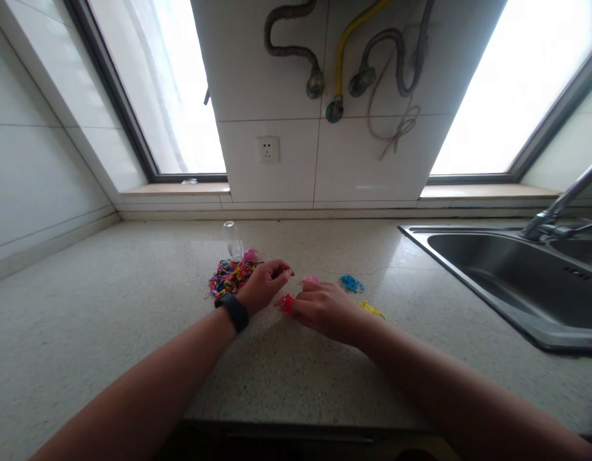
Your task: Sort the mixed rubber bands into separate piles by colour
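Observation:
My left hand (264,283), with a dark band on its wrist, is closed in a pinch just right of a mixed heap of colourful rubber bands (231,276). What its fingertips hold is too small to make out. My right hand (327,312) has its fingers curled together at a small pile of red rubber bands (286,303), touching it; whether a band is between them is hidden. Pink rubber bands (310,280) lie just beyond its knuckles. Blue rubber bands (352,283) and yellow rubber bands (371,310) form separate little piles to its right.
A clear cup-like container (232,240) stands behind the mixed heap, near a pink object (250,255). On the right, a steel sink (416,234) with a faucet (546,221) is set into the speckled countertop (108,301). A tiled wall with hoses rises behind.

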Demonstrator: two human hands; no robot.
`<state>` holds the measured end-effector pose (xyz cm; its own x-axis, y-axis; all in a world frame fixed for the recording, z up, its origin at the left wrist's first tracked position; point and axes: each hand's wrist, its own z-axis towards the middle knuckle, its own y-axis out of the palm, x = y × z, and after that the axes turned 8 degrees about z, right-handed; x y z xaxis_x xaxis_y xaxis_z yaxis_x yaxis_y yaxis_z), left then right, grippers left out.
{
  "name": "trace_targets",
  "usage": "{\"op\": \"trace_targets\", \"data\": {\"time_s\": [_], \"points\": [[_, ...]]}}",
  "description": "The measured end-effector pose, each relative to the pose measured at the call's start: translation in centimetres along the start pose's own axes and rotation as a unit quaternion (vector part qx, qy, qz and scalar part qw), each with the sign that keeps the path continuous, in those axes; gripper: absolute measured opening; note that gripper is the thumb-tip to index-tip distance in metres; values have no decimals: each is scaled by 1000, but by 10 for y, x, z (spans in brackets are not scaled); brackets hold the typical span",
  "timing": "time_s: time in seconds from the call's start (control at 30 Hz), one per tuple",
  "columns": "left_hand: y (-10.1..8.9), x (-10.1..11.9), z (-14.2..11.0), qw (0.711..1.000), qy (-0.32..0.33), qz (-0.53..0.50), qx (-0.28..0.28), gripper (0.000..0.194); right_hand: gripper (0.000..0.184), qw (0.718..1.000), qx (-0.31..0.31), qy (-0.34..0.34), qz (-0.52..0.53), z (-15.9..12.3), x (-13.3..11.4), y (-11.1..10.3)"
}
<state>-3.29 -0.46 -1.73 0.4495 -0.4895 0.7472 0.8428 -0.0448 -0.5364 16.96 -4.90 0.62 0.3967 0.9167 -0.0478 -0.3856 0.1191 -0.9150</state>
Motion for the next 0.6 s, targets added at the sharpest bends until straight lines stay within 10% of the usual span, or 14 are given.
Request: {"op": "trace_targets", "data": {"time_s": [0.33,0.6], "points": [[-2,3,0,1000,-12,6,-7,22,8,990,74,103,62,-21,32,-30],[0,6,-5,999,2,42,-22,23,14,928,221,299,36,-66,92,-55]]}}
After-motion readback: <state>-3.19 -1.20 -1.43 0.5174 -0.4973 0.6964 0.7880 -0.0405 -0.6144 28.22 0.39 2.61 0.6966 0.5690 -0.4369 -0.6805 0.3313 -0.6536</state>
